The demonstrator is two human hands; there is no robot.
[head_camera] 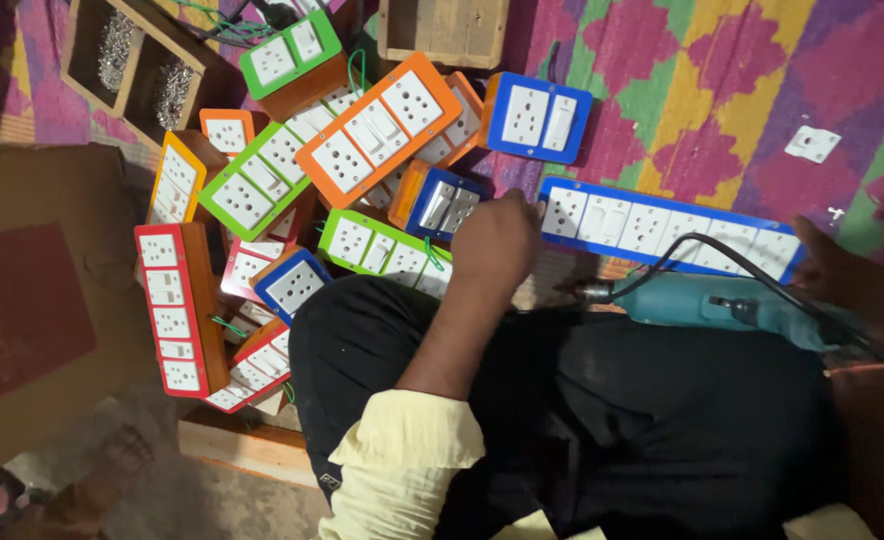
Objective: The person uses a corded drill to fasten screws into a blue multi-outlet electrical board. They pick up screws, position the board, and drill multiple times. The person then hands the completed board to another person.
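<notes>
A long blue-framed socket board (662, 225) with white sockets and switches lies on the patterned mat in front of my knees. My left hand (497, 245) grips its left end, fingers curled over the edge. A teal power drill (707, 300) rests across my lap in black trousers, its bit (592, 292) pointing left toward that hand. My right hand (847, 285) is wrapped round the drill's handle at the far right, partly in shadow. A black cable (707, 245) loops from the drill over the board.
A heap of finished socket boards lies to the left: orange (377, 130), green (262, 185), red (170, 305), small blue (537, 115). Wooden boxes (137, 60) stand at the back, a cardboard sheet (32, 300) at left, and a loose white socket plate (812, 143) at right.
</notes>
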